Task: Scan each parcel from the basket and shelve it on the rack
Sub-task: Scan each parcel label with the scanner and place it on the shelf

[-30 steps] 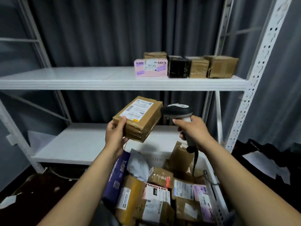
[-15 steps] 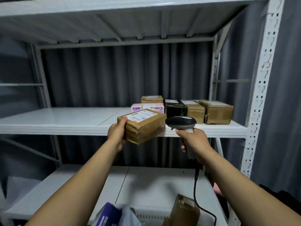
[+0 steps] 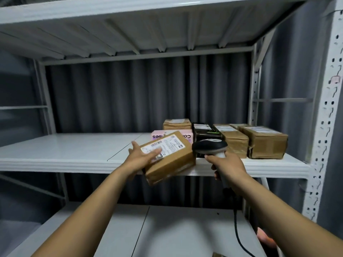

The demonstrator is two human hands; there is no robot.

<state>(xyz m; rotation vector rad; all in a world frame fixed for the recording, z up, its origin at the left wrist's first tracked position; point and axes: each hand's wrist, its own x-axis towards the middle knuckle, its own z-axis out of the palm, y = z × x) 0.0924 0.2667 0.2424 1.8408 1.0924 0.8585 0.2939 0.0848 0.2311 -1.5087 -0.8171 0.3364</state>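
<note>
Brown cardboard parcel [image 3: 168, 158] in left hand's [image 3: 143, 158] grip hovers at white metal shelf [image 3: 74, 153], unshelved; right hand [image 3: 228, 165] grips black scanner [image 3: 209, 146]; other parcels [image 3: 265, 143] shelved, one o'clock.

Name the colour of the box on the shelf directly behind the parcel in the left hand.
Pink box, seen in the head view.

White metal rack [image 3: 323, 127] fills my view, middle shelf [image 3: 74, 151] across frame centre, on its right end I count pink box [image 3: 160, 135], brown box [image 3: 177, 123] behind it, black box [image 3: 203, 129], two brown boxes [image 3: 265, 143] far right, lower shelf [image 3: 176, 230] at bottom
</note>
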